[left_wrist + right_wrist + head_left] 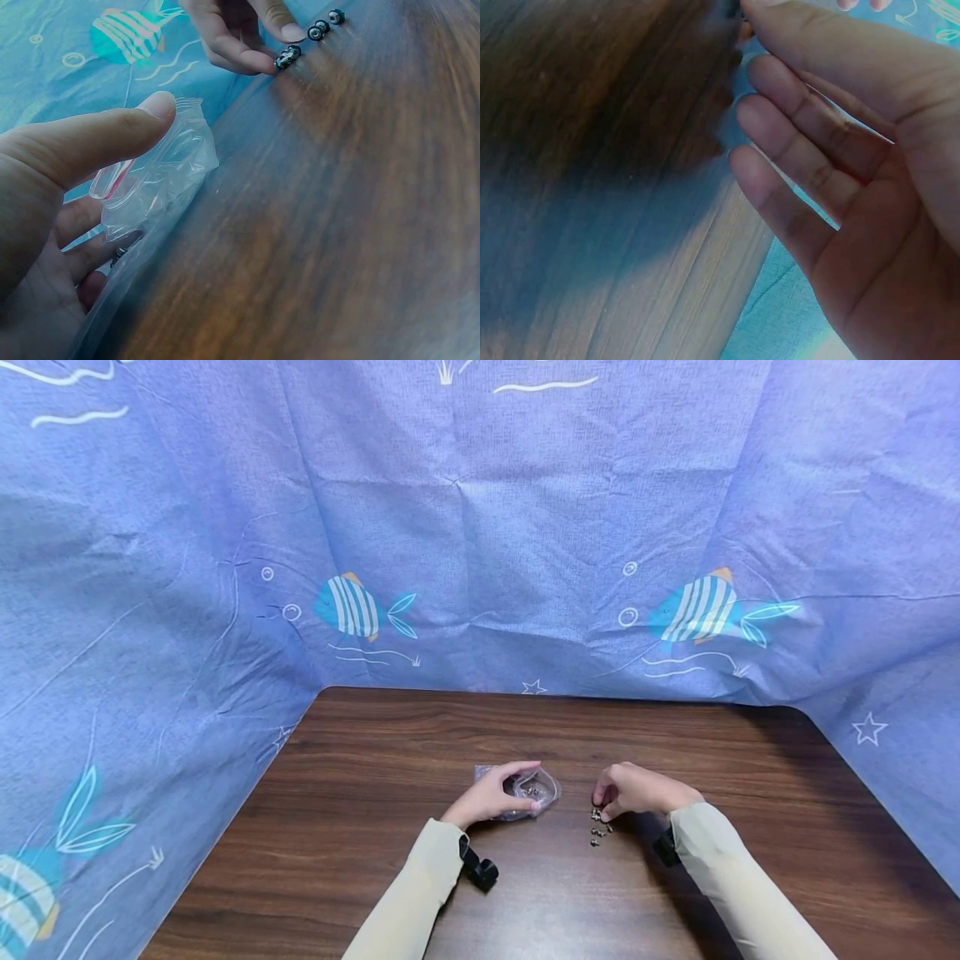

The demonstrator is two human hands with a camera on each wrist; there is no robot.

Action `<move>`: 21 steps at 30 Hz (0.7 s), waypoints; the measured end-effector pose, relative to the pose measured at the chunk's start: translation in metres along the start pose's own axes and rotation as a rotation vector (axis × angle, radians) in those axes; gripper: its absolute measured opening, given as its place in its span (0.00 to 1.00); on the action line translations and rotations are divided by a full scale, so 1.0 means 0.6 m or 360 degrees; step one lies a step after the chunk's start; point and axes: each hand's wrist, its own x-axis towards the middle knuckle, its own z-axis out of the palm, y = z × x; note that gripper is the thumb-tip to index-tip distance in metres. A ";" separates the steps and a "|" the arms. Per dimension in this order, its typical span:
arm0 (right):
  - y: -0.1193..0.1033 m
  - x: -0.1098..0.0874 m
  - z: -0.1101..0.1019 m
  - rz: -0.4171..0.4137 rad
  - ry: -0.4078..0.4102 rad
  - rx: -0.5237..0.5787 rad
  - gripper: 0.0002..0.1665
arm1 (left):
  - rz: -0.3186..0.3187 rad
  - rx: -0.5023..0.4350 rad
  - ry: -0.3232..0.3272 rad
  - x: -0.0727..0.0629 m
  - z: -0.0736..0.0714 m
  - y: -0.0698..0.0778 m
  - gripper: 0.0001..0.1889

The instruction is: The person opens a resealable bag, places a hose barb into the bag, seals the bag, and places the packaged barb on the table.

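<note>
My left hand [491,795] curves round a clear plastic zip bag [553,787] on the table, thumb on the near side and fingers on the far side of its gaping mouth. Several small metal pieces [532,792] show inside. In the left wrist view a red line runs along the bag's zip edge [114,178]. To the right, my right hand [637,788] reaches down, thumb and forefinger closing on a small shiny metal piece [287,56]. More loose metal pieces [596,832] lie just nearer to me. In the right wrist view the other fingers [780,135] are loosely bent.
The dark wood-grain table [390,735] has rounded far corners. A blue fabric curtain [525,527] with printed fish hangs behind it and along both sides. A black strap with a mount [480,867] sits at my left wrist, and a dark one [666,847] at my right.
</note>
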 end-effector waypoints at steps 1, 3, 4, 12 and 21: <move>0.000 0.000 0.000 -0.0007 0.0003 -0.0006 0.08 | -0.0008 0.0000 -0.0002 0.000 0.000 0.000 0.35; 0.000 0.000 0.001 -0.0017 0.0012 -0.0017 0.08 | -0.0025 0.0000 -0.0003 0.000 0.000 0.001 0.35; 0.001 -0.001 0.002 -0.0021 0.0016 -0.0020 0.08 | -0.0031 -0.0001 -0.0002 -0.001 0.000 0.002 0.35; 0.001 -0.002 0.006 -0.0044 0.0018 0.0004 0.07 | -0.0015 -0.0032 0.0004 0.000 0.001 0.001 0.35; -0.001 -0.002 0.005 -0.0098 0.0020 -0.0042 0.05 | -0.0024 -0.0011 -0.0001 0.000 -0.001 0.003 0.35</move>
